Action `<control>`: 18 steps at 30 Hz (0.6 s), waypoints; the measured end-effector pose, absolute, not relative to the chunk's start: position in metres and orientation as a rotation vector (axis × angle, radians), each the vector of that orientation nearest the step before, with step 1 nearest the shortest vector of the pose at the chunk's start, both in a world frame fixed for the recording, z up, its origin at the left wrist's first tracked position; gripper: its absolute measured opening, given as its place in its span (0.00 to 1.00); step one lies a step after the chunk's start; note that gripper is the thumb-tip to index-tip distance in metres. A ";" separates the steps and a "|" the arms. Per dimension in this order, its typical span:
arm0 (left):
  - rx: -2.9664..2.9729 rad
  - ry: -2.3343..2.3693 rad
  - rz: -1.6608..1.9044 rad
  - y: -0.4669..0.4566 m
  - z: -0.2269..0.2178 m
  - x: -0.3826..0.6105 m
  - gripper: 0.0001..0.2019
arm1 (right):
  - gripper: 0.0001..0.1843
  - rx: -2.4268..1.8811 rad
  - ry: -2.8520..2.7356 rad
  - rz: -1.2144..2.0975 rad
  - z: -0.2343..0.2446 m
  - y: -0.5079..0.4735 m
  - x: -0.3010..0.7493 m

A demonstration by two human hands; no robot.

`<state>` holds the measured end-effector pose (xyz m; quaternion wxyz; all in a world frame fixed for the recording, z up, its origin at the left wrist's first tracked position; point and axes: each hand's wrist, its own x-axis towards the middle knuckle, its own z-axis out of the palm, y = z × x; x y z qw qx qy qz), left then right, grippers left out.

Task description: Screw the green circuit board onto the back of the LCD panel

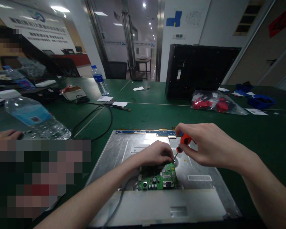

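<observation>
A bare metal display panel (205,200) lies flat on the table before me, with a green circuit board (158,181) on its middle. My right hand (205,143) is closed around the red and black handle of a screwdriver (184,140). Its thin shaft slants down to the board's upper right corner. Beside that tip, my left hand (158,152) rests over the top of the board with fingers curled together in a pinch. What they hold, if anything, is hidden. A narrow blue circuit strip (138,132) runs along the panel's far edge.
Behind the panel stands a black monitor casing (202,70), with a plastic bag of red parts (216,103) before it. To the left are a large water bottle (35,114), a smaller bottle (99,81) and a looped black cable (111,119). Another person's hand (8,135) is at far left.
</observation>
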<state>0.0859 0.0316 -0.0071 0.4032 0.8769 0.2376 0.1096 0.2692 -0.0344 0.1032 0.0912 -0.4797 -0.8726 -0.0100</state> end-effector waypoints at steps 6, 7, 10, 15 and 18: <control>2.222 0.603 0.298 0.030 -0.005 0.086 0.06 | 0.13 -1.506 -2.581 -0.151 0.102 -0.033 0.269; 2.225 0.606 0.291 0.030 -0.004 0.086 0.06 | 0.12 -1.523 -2.581 -0.176 0.101 -0.032 0.269; 2.229 0.607 0.272 0.030 -0.004 0.086 0.06 | 0.07 -1.488 -2.598 -0.112 0.101 -0.032 0.268; 2.237 0.597 0.290 0.031 -0.005 0.085 0.06 | 0.10 -1.412 -2.605 -0.023 0.104 -0.036 0.268; 2.218 0.610 0.290 0.030 -0.005 0.085 0.07 | 0.11 -1.491 -2.609 -0.146 0.103 -0.034 0.267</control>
